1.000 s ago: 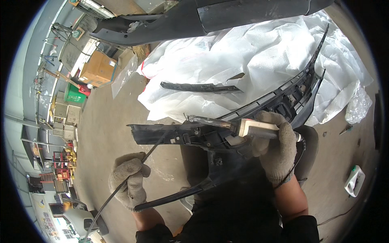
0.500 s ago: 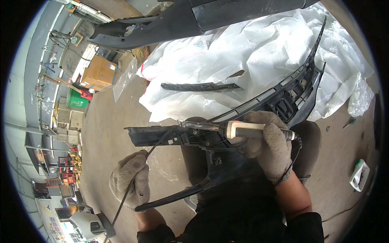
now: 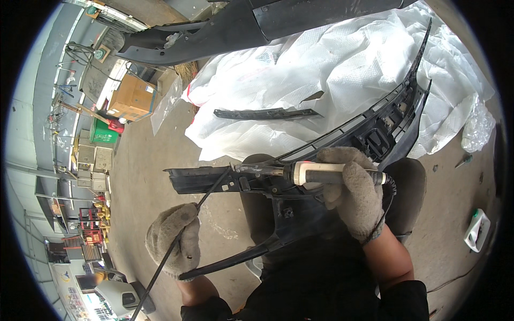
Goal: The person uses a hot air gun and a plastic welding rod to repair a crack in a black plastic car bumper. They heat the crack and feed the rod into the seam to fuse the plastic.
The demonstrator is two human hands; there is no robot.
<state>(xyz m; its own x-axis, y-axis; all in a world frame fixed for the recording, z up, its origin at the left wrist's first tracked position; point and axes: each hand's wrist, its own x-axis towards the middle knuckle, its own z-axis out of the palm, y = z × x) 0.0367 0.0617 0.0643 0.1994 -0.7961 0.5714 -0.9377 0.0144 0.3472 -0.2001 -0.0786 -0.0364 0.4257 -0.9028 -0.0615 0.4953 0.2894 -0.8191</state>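
My gloved right hand [image 3: 350, 195] grips a soldering iron [image 3: 316, 173] with a cream and black handle, its metal tip pointing left onto a black plastic car grille part [image 3: 214, 179] that lies across my lap. My gloved left hand [image 3: 174, 241] holds a thin black plastic rod [image 3: 184, 227] whose upper end meets the iron's tip on the part. The grille [image 3: 385, 120] sweeps up to the right over white plastic sheeting [image 3: 321, 69].
A loose black trim strip [image 3: 265, 113] lies on the sheeting. A black bumper [image 3: 241, 27] lies at the top. A cardboard box [image 3: 131, 96] and green bin [image 3: 101, 134] stand at the left. A white bottle [image 3: 475, 230] is on the concrete floor at right.
My left hand has risen and moved right, bringing the rod's end up to the iron's tip. My right hand holds the iron steady on the part.
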